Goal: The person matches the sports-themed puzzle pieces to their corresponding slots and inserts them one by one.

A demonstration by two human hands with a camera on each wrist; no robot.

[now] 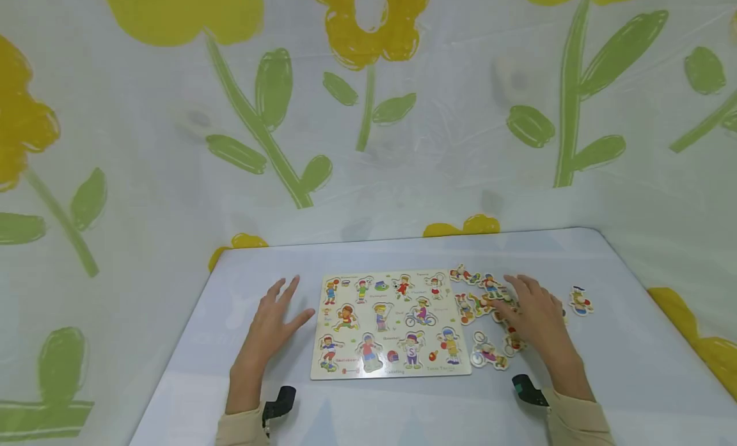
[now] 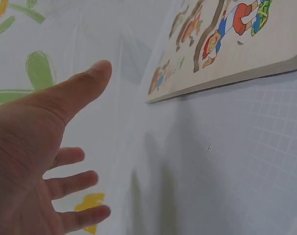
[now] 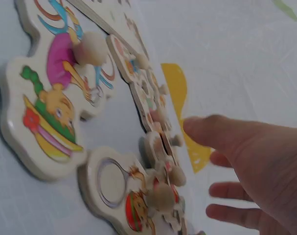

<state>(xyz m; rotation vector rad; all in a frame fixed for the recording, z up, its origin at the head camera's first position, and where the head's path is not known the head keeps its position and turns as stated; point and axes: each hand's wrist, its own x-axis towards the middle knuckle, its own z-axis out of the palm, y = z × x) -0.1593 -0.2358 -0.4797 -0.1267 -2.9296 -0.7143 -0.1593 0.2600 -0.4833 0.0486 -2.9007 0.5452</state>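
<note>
A flat wooden puzzle board point(image 1: 391, 324) printed with cartoon children playing sports lies in the middle of the table. My left hand point(image 1: 273, 321) hovers left of it, fingers spread and holding nothing; the left wrist view shows its thumb point(image 2: 84, 88) apart from the board's edge. Over the loose puzzle pieces on the right is my right hand point(image 1: 535, 311), fingers loosely bent. In the right wrist view nothing is between its thumb and fingers. Round wooden knobs stand up from the pieces, among them a cyclist piece point(image 3: 50, 107) nearest that camera. Some pieces are hidden under the hand.
One puzzle piece point(image 1: 580, 301) lies apart at the far right. The loose pieces crowd along the board's right edge, some overlapping. The white table point(image 1: 368, 414) ends at a flower-printed curtain point(image 1: 437, 164) behind.
</note>
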